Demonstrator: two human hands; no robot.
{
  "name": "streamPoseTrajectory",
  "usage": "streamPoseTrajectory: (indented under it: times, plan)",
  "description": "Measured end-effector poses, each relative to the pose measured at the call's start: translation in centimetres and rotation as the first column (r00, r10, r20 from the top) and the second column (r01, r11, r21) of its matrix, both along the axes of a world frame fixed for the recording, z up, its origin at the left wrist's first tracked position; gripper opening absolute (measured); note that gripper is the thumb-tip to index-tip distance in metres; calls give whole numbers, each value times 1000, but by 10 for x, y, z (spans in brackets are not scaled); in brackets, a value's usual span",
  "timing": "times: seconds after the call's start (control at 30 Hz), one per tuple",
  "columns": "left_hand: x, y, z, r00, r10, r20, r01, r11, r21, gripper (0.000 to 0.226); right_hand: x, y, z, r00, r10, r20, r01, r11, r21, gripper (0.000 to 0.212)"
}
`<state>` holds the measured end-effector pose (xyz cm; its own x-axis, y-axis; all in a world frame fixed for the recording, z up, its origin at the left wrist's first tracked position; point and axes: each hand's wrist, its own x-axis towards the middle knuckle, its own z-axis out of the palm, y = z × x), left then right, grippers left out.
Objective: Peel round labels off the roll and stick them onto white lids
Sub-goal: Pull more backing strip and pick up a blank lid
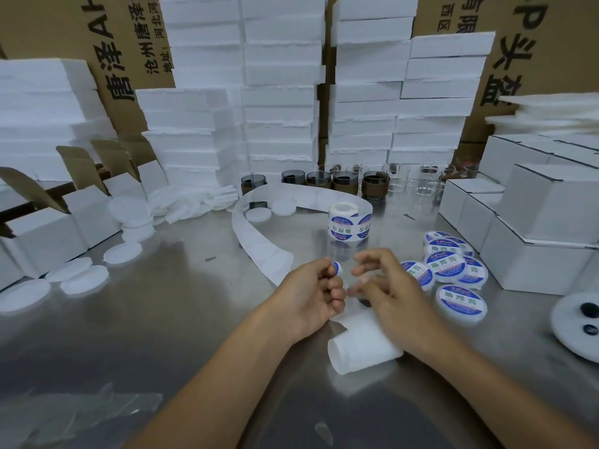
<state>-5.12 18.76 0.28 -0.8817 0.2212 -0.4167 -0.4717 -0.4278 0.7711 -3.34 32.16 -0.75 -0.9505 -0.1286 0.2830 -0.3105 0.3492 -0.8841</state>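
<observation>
Characters 助焊膏 were printed on the label roll [348,222] behind the hands and on the labelled lids [450,270] piled at the right; 沧州唐泽 was read on a carton [64,27]. One round label [337,268] was pinched by the left hand [311,293]. The right hand [389,286] was blurred and half curled beside it, so its hold could not be told.

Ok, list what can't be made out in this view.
Head view:
- Right hand: motion-blurred; whether it holds anything is unclear.
- Round label: mostly hidden by the left hand's fingers pinching it.
- White disc: cut off by the right edge.
- Label roll: small print too small to read.
</observation>
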Motion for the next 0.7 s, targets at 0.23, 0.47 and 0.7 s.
streamPoseTrajectory:
  times: [0.23,0.47,0.7]
  plan:
    - [2,-1,4,999,6,-40,-5,1000,23,30,-6,3,-7,998,34,48,-32,999,-36,33]
    - [2,-16,14,969,142,-203,-120,986,117,30,-1,6,-4,994,70,87,-66,996,-56,16]
    - [-21,-113,18,797,165,-581,-564,550,-616,15,1,2,-3,997,55,52,-55,998,-11,15]
